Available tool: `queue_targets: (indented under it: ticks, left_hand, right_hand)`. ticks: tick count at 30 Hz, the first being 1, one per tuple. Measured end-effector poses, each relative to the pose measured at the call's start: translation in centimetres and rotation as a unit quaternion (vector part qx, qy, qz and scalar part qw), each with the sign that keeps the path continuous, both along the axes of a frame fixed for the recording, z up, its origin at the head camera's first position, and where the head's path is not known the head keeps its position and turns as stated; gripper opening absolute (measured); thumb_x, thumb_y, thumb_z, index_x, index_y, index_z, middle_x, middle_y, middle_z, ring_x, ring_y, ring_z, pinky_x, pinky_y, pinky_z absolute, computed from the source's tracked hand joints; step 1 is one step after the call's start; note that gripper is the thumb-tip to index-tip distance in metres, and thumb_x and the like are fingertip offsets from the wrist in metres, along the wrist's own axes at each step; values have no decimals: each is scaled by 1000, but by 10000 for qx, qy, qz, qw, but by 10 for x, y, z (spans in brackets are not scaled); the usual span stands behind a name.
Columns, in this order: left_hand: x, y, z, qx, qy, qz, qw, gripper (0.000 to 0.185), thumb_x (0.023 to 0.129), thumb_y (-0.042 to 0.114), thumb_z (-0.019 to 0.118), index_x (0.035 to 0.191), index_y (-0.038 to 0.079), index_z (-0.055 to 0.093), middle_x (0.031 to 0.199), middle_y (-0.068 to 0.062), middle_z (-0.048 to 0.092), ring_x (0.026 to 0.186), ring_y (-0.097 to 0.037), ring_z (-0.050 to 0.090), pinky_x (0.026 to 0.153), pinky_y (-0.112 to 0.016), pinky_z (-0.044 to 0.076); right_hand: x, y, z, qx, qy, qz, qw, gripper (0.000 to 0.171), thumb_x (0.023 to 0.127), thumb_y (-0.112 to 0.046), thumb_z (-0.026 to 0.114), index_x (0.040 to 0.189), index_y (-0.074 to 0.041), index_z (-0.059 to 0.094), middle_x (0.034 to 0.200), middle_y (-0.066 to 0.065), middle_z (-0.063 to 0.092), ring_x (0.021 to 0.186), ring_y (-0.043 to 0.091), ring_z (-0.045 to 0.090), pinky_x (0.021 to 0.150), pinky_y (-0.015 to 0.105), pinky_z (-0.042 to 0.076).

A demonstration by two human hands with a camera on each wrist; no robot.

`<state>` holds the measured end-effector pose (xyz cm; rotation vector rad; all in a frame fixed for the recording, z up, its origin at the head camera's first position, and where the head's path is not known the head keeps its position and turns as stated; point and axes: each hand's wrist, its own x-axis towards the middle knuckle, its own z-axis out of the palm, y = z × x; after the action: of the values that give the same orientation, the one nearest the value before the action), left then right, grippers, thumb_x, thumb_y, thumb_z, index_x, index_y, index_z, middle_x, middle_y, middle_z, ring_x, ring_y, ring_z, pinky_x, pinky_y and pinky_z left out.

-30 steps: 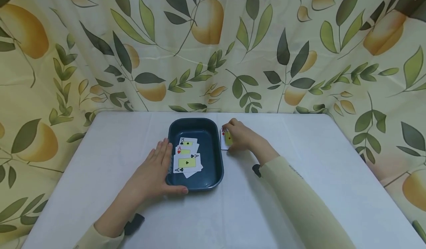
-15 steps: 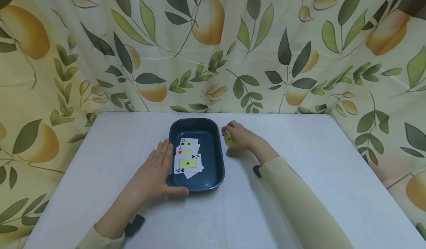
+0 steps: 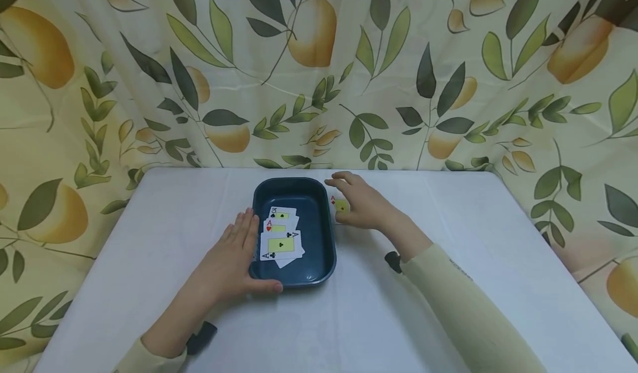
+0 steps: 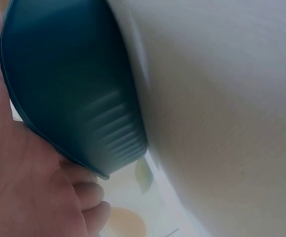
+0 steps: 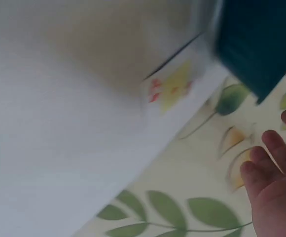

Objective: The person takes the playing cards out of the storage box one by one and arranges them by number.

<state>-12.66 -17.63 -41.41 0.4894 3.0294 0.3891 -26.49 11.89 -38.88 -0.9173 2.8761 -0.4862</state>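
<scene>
Here, near the middle of the head view, the flat left hand braces the dark blue plastic tray of playing cards, while the right hand, fingers loosely spread, hovers over a lone red-marked card just right of the tray, apparently to lift it.

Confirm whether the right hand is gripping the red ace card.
No: the right hand hovers open above the red ace card, which lies on the table.
</scene>
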Motion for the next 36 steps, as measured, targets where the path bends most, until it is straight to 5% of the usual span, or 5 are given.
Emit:
queue_targets:
  ticks: [6, 12, 18, 25, 36]
  left_hand:
    - [-1, -1, -1, -33, 21, -50, 10000, 143, 61, 91, 63, 158, -1, 12, 167, -19, 3, 154, -37, 7, 122, -52, 17]
    - [-1, -2, -1, -36, 0, -124, 9999, 141, 63, 90, 62, 158, -1, 12, 167, -20, 4, 154, -36, 6, 122, -53, 18]
    - [-1, -2, -2, -71, 49, -171, 9998, 141, 63, 91, 61, 158, -2, 13, 167, -20, 5, 154, -37, 6, 122, -53, 18]
    - [-1, -1, 0, -109, 33, -141, 9998, 141, 63, 91, 60, 158, -2, 15, 166, -20, 5, 154, -37, 7, 121, -54, 19]
    - [-1, -2, -1, -77, 6, -139, 9999, 140, 64, 91, 61, 158, -3, 14, 166, -20, 5, 154, -37, 7, 122, -53, 18]
  right_hand:
    - [27, -28, 15, 217, 369, 1170, 9922, 49, 91, -13, 65, 139, -20, 59, 150, 6, 46, 140, 26, 41, 113, 42, 41]
    - [50, -59, 3, 1496, 376, 2115, 9651, 53, 96, -12, 64, 145, -27, 53, 154, 1, 47, 145, 25, 39, 115, 41, 37]
    - [61, -75, -6, 2297, 609, 2078, 9489, 51, 94, -21, 71, 140, -37, 58, 133, -1, 64, 122, 21, 55, 111, 37, 43]
    - [61, -84, -8, 2186, 433, 1963, 9549, 70, 77, -45, 84, 137, -19, 59, 144, 2, 53, 127, 20, 53, 112, 38, 41]
    - [53, -86, -12, 1824, 405, 2145, 9587, 82, 76, -52, 79, 146, -23, 50, 135, 0, 58, 117, 16, 53, 105, 32, 48]
